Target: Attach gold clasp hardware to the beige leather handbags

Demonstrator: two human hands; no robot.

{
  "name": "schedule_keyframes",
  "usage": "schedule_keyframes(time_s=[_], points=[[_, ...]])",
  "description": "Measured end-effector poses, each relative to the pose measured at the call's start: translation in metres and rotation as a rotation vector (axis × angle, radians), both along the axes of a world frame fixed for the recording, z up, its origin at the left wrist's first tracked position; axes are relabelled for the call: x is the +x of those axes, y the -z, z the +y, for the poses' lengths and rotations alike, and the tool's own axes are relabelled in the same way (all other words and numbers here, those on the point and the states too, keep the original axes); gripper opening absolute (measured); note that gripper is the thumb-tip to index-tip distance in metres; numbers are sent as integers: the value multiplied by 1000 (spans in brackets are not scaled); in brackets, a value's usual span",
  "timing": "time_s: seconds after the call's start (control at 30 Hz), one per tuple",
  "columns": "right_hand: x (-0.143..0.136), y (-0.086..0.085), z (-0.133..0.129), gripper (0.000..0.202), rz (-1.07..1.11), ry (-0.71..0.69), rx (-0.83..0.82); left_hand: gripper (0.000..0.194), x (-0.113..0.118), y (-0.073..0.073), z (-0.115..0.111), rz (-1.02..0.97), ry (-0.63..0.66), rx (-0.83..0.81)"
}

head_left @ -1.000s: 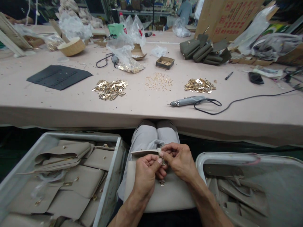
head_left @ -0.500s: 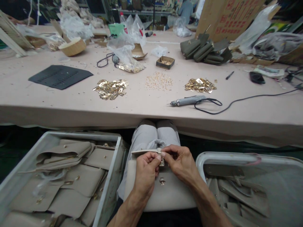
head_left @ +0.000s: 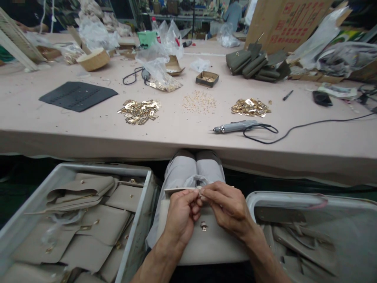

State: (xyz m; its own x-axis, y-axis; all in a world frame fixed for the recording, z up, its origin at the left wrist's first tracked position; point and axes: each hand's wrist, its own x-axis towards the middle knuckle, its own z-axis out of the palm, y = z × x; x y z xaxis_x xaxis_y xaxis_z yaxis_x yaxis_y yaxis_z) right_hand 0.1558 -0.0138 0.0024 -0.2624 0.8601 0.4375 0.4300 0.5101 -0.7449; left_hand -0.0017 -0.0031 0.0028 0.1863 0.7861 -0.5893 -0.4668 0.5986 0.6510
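Note:
A beige leather bag point(head_left: 212, 245) lies on my lap below the table edge, with a small metal clasp point(head_left: 203, 226) on its front. Its flap point(head_left: 176, 190) is lifted. My left hand point(head_left: 181, 218) and my right hand point(head_left: 228, 208) meet at the flap's edge, both pinching a small metal fitting there. The fitting itself is mostly hidden by my fingertips.
A grey bin point(head_left: 141, 212) with several beige bags stands at my left, another bin point(head_left: 294, 198) at my right. On the pink table point(head_left: 88, 131) lie an electric screwdriver point(head_left: 235, 126) with its cord, piles of gold fittings point(head_left: 139, 111), small screws point(head_left: 198, 103) and a dark mat point(head_left: 77, 95).
My hands have shifted slightly right and up at the flap's edge, fingers closing tighter over the fitting. The clasp on the bag front now shows below them.

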Motion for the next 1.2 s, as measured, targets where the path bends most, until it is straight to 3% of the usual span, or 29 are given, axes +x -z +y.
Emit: schedule_keyframes(time_s=[0.07,0.2,0.33,0.5,0.9,1.2], points=[[0,-2,6,20,99,66,-60,33,2,-4,-7,103,-11,70],[3,-11,19,13,228,107,-207,28,3,-17,-21,481,-78,372],[5,-14,24,19,285,44,-375,32,3,-22,-13,562,-24,535],[8,-12,23,21,346,18,-531,22,5,-12,2,571,52,502],[5,-4,20,16,243,118,-451,23,12,-14,-3,668,59,524],[-1,-3,17,15,284,198,-547,25,15,-12,-4,686,42,534]])
